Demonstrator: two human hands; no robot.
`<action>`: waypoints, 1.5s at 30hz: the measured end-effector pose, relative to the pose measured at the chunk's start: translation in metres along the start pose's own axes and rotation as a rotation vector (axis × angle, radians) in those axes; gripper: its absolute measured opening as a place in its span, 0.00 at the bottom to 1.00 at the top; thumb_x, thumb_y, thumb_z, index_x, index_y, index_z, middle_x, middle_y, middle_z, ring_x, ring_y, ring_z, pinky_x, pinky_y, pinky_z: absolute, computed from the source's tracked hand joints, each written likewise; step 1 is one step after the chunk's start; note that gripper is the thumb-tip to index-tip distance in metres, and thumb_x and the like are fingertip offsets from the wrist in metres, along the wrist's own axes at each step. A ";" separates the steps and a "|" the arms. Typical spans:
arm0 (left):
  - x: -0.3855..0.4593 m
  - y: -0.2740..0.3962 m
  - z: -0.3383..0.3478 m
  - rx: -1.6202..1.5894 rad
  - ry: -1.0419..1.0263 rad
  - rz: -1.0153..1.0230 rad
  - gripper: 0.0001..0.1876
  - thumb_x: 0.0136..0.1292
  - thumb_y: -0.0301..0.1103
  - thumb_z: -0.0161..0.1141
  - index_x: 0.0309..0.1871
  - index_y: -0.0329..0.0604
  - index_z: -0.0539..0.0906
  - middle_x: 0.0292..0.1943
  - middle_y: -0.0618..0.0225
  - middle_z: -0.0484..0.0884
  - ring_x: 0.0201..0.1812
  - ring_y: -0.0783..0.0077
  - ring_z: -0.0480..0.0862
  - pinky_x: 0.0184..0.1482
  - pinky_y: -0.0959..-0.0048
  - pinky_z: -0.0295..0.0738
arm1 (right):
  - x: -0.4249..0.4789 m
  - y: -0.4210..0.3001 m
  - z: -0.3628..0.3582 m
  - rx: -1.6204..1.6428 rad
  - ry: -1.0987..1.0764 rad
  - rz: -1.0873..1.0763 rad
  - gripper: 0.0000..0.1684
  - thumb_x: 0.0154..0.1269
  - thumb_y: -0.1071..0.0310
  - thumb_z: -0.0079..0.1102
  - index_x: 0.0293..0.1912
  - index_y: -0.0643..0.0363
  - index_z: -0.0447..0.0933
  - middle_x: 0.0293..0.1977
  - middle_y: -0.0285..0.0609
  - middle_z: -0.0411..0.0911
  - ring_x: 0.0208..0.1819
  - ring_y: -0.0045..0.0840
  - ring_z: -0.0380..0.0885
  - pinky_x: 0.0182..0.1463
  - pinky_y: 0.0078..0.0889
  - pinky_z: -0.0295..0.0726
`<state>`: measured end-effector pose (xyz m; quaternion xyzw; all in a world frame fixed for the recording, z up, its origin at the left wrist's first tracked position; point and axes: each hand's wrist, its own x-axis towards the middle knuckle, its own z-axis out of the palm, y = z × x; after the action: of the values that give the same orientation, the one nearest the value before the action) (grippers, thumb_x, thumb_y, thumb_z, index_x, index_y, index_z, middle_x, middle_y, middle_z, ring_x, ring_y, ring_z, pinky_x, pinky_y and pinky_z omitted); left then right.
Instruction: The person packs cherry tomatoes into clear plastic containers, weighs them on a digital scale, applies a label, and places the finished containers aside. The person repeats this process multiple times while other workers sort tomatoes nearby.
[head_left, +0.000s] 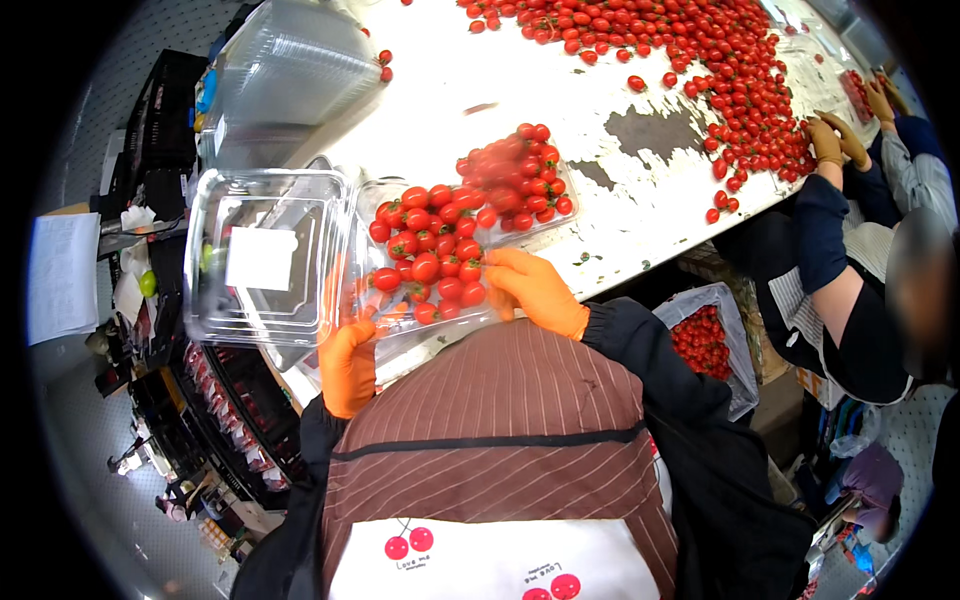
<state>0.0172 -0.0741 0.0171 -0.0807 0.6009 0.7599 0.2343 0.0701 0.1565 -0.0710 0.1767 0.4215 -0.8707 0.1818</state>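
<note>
My left hand (349, 367), in an orange glove, grips the near left side of a clear plastic clamshell box (362, 259). My right hand (536, 289), gloved the same way, holds the box's right side. Red cherry tomatoes (435, 262) partly fill its base, several with green calyxes. The hinged lid (315, 232) lies folded open to the left and bears a white label (260, 259). Just beyond, on the table, sits a second clear container (571, 206) full of cherry tomatoes, partly blurred. The box hides some fingers of my left hand.
A tall stack of nested clear containers (277, 82) stands at the far left of the worn white table (435, 105). Loose tomatoes (727, 82) spread across its far right. Co-workers' gloved hands (827, 142) reach there. Below the right edge is a plastic-lined bin (739, 315) of tomatoes.
</note>
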 end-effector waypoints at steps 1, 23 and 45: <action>-0.001 -0.001 -0.002 0.000 0.004 0.002 0.35 0.54 0.20 0.46 0.70 0.43 0.57 0.63 0.58 0.63 0.63 0.54 0.67 0.58 0.56 0.71 | -0.002 -0.004 0.003 0.003 0.022 0.001 0.16 0.66 0.68 0.48 0.48 0.70 0.70 0.24 0.41 0.74 0.20 0.21 0.72 0.23 0.23 0.70; -0.001 0.012 0.016 0.132 -0.029 0.028 0.39 0.51 0.24 0.48 0.72 0.43 0.52 0.62 0.47 0.60 0.63 0.47 0.67 0.61 0.52 0.67 | 0.002 -0.001 0.004 -0.029 -0.005 -0.033 0.20 0.66 0.68 0.47 0.52 0.73 0.67 0.22 0.40 0.73 0.17 0.20 0.71 0.19 0.20 0.69; -0.004 0.015 0.010 0.081 -0.005 0.001 0.40 0.51 0.21 0.45 0.72 0.44 0.51 0.61 0.52 0.62 0.62 0.49 0.69 0.60 0.54 0.68 | 0.002 0.005 0.005 -0.038 -0.040 -0.010 0.17 0.67 0.67 0.48 0.50 0.70 0.68 0.24 0.41 0.75 0.19 0.21 0.73 0.23 0.21 0.71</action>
<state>0.0150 -0.0683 0.0348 -0.0691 0.6305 0.7354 0.2386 0.0702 0.1492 -0.0719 0.1537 0.4351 -0.8668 0.1891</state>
